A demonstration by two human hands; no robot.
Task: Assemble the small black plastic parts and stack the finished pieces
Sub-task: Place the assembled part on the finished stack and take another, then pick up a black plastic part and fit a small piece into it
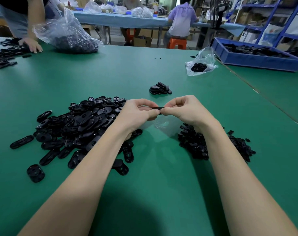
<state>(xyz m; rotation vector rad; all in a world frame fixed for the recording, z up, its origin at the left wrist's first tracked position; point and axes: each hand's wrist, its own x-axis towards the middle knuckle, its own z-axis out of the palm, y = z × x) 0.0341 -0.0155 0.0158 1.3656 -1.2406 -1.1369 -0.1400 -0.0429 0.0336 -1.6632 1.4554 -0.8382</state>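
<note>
My left hand [138, 112] and my right hand [184, 109] meet above the green table [110, 72], and both pinch one small black plastic part [158, 109] between fingertips and thumbs. A big heap of black oval shells [73, 130] lies under and left of my left forearm. A heap of smaller black pieces [195, 143] lies under my right wrist. A small stack of finished pieces [160, 89] sits on the table beyond my hands.
Another person's hand [31, 45] rests on black parts at the far left, beside a clear bag of parts [68, 33]. A small clear bag [200, 65] and a blue bin of parts [253, 55] stand at the far right. People sit at a blue table behind.
</note>
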